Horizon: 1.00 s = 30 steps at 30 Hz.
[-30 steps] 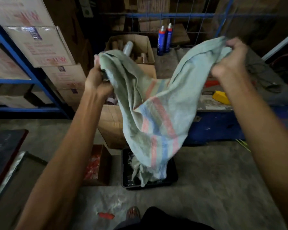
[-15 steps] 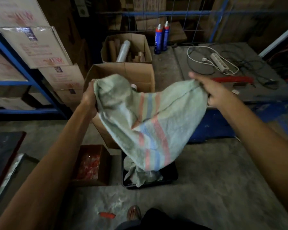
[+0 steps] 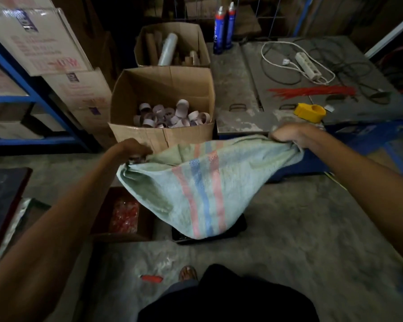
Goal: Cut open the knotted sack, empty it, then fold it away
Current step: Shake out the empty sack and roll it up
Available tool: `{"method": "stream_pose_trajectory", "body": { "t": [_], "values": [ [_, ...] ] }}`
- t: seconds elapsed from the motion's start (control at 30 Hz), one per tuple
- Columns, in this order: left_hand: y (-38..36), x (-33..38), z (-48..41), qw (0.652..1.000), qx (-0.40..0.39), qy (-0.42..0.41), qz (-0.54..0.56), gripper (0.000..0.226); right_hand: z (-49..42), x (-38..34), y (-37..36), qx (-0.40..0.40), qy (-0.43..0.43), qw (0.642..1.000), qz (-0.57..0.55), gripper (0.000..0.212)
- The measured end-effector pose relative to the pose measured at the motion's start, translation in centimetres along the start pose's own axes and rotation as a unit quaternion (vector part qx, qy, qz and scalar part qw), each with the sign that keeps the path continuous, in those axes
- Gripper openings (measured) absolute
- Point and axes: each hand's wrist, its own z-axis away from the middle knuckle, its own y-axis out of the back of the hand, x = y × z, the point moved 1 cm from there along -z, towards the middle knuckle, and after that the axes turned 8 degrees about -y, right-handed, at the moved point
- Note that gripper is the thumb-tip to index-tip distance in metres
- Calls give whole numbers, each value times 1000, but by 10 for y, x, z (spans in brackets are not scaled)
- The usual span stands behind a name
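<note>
— Where's the sack (image 3: 203,194)?

— Stretched between the two hands, sagging in a pale green belly with red and blue stripes. Its low end drapes over a black tray (image 3: 240,228) on the floor, below and between the hands.

— How are the hands?

— The left hand (image 3: 132,149) is clenched on one bunched corner; the right hand (image 3: 289,135) is fisted around the other corner.

— What lies beyond them?

— Just past the left hand stands an open cardboard box (image 3: 163,133) of empty tape cores (image 3: 172,115). Past the right hand is a grey counter (image 3: 237,89) with a yellow tape dispenser (image 3: 310,111), red cable ties (image 3: 312,91) and a white power strip (image 3: 308,66).

— And under the left forearm?

— A small box of red pieces (image 3: 123,217), beside the tray.
</note>
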Motion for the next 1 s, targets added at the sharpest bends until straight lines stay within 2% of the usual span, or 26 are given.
{"method": "stream_pose_trajectory", "body": {
  "t": [0.03,0.07,0.13,0.17,0.2,0.23,0.27,0.3,0.37,0.4,0.43,0.47,0.5,0.53,0.57,0.6,0.63,0.7,0.77,0.83,0.87,0.9,0.93,1.0],
  "values": [
    [-1,3,2,993,15,-8,117,31,-3,2,3,32,6,994,-105,23],
    [-2,6,7,960,21,0,279,32,-4,0,6,64,16,976,-206,15],
    [-1,8,17,819,46,22,571,32,2,-3,12,125,39,913,-386,7],
    [-2,10,14,731,58,21,680,35,5,-5,18,136,58,871,-469,8],
    [2,15,20,688,62,12,723,40,10,-7,26,139,78,828,-538,10],
    [6,20,22,671,56,-13,739,43,12,-9,34,127,97,791,-590,17],
    [12,24,31,692,60,-22,719,44,14,-12,39,121,108,772,-615,26],
    [14,27,30,697,66,-39,713,43,17,-13,43,127,120,762,-623,31],
    [6,23,27,708,76,-49,701,40,15,-10,36,156,110,770,-609,36],
    [-3,23,32,724,86,-31,683,41,11,-6,25,155,76,791,-587,39],
    [-16,20,26,739,97,-9,667,43,7,-3,10,106,33,820,-562,34],
    [-27,24,29,756,97,15,648,45,9,0,-8,28,-8,856,-517,23],
    [-42,20,24,774,93,34,625,46,11,5,-26,-52,-48,878,-473,22],
    [-56,16,22,796,83,42,597,42,12,8,-40,-93,-74,896,-427,23],
    [-69,11,20,820,82,46,565,37,10,12,-49,-105,-90,914,-381,21],
    [-80,5,19,832,74,53,548,42,10,16,-55,-98,-93,931,-340,23],
    [-88,2,23,820,53,70,566,48,10,18,-59,-102,-90,934,-329,32],
    [-95,-6,29,778,57,64,622,53,6,22,-59,-128,-92,916,-370,45],
    [-89,-8,30,711,71,41,698,43,3,25,-51,-129,-72,876,-459,31],
    [-81,-9,29,643,95,-9,760,16,1,27,-46,-129,-11,795,-593,13],
    [-77,-6,30,603,87,-35,792,12,-4,28,-46,-124,12,750,-650,12],
    [-74,2,34,590,87,-43,801,17,-8,27,-47,-112,19,719,-686,17],
    [-72,9,32,597,84,-42,797,24,-17,25,-50,-109,21,696,-710,26],
    [-61,31,35,595,68,-67,798,33,-15,17,-44,-112,35,680,-723,30]
  ]
}}
